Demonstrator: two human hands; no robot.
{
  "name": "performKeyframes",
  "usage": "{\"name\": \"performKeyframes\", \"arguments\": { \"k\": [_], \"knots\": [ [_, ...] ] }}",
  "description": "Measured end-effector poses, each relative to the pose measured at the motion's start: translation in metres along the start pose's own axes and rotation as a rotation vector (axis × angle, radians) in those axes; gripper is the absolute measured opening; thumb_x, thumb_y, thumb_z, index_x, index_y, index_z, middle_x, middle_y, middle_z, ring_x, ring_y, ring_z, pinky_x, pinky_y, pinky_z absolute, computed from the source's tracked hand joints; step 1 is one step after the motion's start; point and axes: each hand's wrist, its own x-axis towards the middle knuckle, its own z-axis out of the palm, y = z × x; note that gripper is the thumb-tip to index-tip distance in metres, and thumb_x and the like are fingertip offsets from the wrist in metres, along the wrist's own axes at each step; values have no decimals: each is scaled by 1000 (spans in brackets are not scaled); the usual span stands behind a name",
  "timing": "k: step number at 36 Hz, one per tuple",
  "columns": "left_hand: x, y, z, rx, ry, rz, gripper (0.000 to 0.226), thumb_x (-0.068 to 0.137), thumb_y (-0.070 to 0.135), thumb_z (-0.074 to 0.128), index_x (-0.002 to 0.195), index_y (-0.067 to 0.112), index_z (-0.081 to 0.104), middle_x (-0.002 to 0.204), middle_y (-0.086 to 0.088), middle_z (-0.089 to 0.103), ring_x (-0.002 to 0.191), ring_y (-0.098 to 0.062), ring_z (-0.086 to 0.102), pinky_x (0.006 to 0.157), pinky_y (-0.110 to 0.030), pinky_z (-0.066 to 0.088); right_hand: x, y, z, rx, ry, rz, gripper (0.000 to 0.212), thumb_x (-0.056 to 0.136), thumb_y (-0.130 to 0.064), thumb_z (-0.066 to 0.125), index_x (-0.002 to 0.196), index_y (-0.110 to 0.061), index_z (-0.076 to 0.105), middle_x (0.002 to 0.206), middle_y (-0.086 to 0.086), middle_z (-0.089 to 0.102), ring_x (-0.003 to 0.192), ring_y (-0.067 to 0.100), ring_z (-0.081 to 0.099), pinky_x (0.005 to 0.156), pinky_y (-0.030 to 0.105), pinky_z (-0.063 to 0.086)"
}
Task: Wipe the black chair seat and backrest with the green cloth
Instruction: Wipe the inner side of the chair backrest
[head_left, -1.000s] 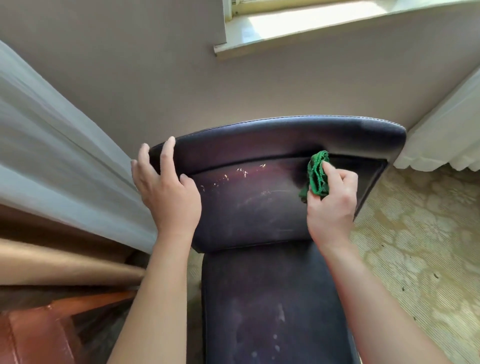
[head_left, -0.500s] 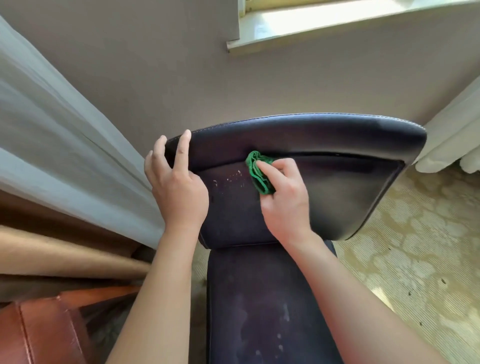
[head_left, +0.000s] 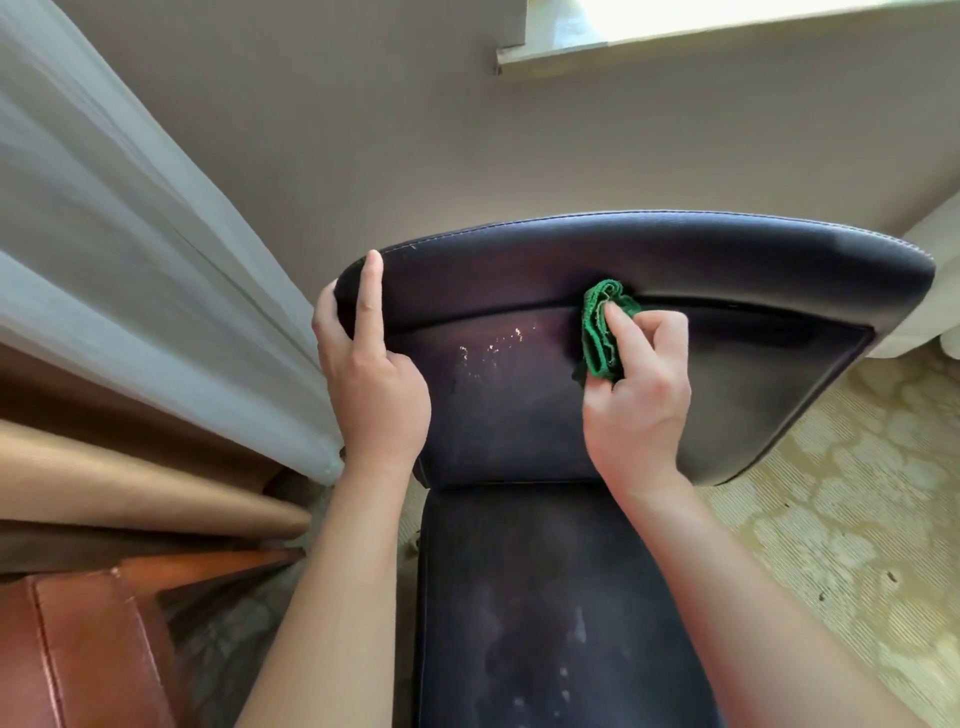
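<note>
The black chair's backrest (head_left: 753, 291) curves across the middle of the view, with pale scuff marks (head_left: 493, 348) on its left half. Below it the black seat (head_left: 545, 597) runs toward me, streaked with whitish smears. My left hand (head_left: 371, 374) grips the backrest's left end, the index finger stretched up over the top edge. My right hand (head_left: 641, 395) presses a bunched green cloth (head_left: 602, 332) against the backrest near the seam below the top roll, right of the scuffs.
A grey sheer curtain (head_left: 130, 260) and tan drapes (head_left: 104, 488) hang at the left. A brown leather chair (head_left: 78, 649) sits at the lower left. The beige wall and a windowsill (head_left: 727, 31) are behind; patterned carpet (head_left: 831, 519) lies to the right.
My right hand swept the cloth leftward along the backrest seam, then came partway back to the right. My left hand's index finger now stretches up over the top edge.
</note>
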Motion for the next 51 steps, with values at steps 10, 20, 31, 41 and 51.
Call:
{"name": "performKeyframes", "arguments": {
  "k": [10, 20, 31, 41, 51],
  "knots": [
    [-1, -8, -7, -24, -28, -6, 95, 76, -20, 34, 156, 32, 33, 154, -13, 31, 146, -28, 35, 121, -33, 29, -17, -37, 33, 37, -102, -158, 56, 68, 8, 51, 118, -10, 67, 101, 12, 56, 91, 29, 58, 66, 35, 49],
    [-6, -8, -9, -51, -71, 5, 97, 76, -21, 34, 158, 31, 27, 163, -14, 18, 154, -25, 18, 122, -26, 17, -29, -55, 48, -136, -258, -328, 57, 66, 8, 55, 112, -23, 70, 95, 4, 58, 83, 22, 51, 50, 24, 33],
    [-22, -23, -22, -147, -226, -105, 97, 89, -15, 37, 156, 50, 13, 165, -6, 23, 153, -23, 22, 123, -38, 27, -27, -20, 13, -60, -156, -288, 60, 67, 12, 53, 115, -20, 70, 107, 12, 58, 95, 32, 57, 61, 39, 50],
    [-24, -28, -26, -187, -214, -144, 98, 83, -18, 38, 158, 42, 20, 152, 4, 37, 142, -10, 37, 114, -19, 34, -26, -71, 47, -210, -276, -354, 56, 74, -1, 42, 119, -24, 65, 110, 5, 58, 95, 23, 46, 55, 27, 32],
    [-26, -33, -29, -194, -194, -139, 98, 80, -18, 39, 158, 39, 22, 145, 4, 39, 129, 0, 41, 112, -23, 39, -45, -65, 64, -166, -333, -517, 42, 80, 0, 48, 106, -23, 72, 102, 2, 62, 86, 25, 51, 54, 29, 33]
  ]
}}
